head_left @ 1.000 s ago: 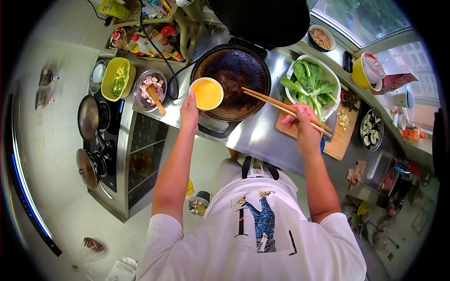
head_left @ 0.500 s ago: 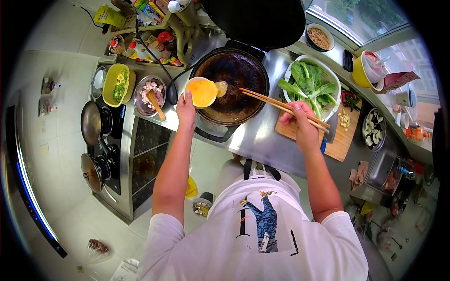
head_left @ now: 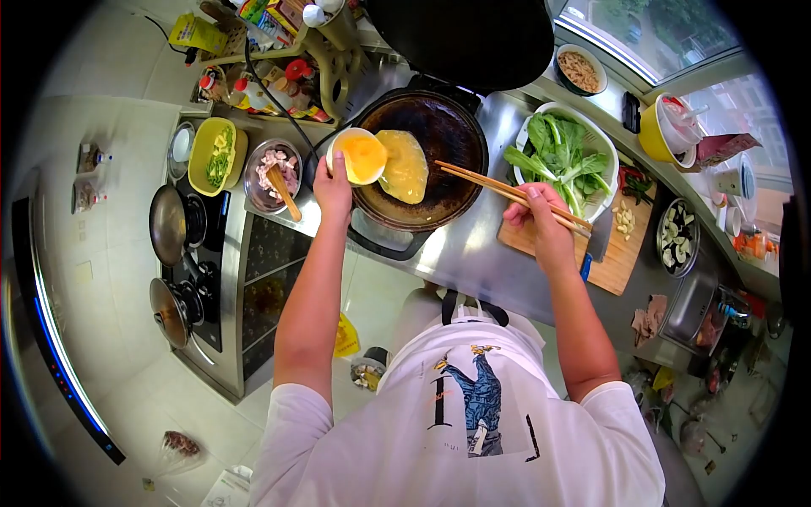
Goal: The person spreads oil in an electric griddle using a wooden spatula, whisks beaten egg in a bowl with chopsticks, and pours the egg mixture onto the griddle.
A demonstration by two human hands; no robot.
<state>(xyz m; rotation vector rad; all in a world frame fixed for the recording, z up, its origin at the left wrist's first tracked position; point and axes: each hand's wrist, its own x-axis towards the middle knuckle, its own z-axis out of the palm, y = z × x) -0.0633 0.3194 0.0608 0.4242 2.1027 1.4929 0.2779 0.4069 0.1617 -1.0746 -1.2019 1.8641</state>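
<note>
My left hand (head_left: 333,188) grips a white bowl (head_left: 340,145) of yellow beaten egg, tilted over the left rim of a round dark pan (head_left: 456,135). Poured egg (head_left: 404,167) spreads across the left half of the pan. In my right hand (head_left: 541,221) are wooden chopsticks (head_left: 483,179), closed in my fingers, their tips above the pan's right side. Just beyond that hand, leafy greens (head_left: 557,152) fill a white basket (head_left: 610,173). A cutting board (head_left: 621,253) with garlic and a knife (head_left: 598,241) lies partly beneath my right hand.
Left of the pan are a metal bowl of meat with a wooden spatula (head_left: 284,193) and a yellow container (head_left: 199,160). The raised black lid (head_left: 465,38) stands behind the pan. A cable (head_left: 270,93) runs beside it. A bowl of sliced vegetables (head_left: 677,235) is at the right.
The bowl in my left hand has tilted and shifted slightly left. Egg has flowed out and spread over the pan. My right hand with the chopsticks has hardly moved.
</note>
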